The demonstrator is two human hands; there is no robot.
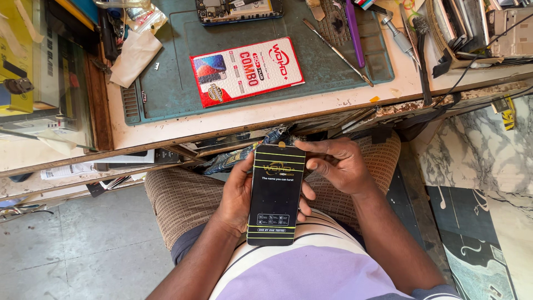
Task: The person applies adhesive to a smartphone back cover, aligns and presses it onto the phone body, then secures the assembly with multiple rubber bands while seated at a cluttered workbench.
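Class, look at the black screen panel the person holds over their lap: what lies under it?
Under the black panel the left hand cups it, its fingers showing at the right edge. Checked trousers and a striped shirt lie below. The palm and the panel's underside are covered.

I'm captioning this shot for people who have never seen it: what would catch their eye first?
First, the black phone-shaped panel with yellow lines, held over the lap by the left hand, with the right hand at its top corner. Next, the red and white packet lying on the grey-green mat on the cluttered workbench above.
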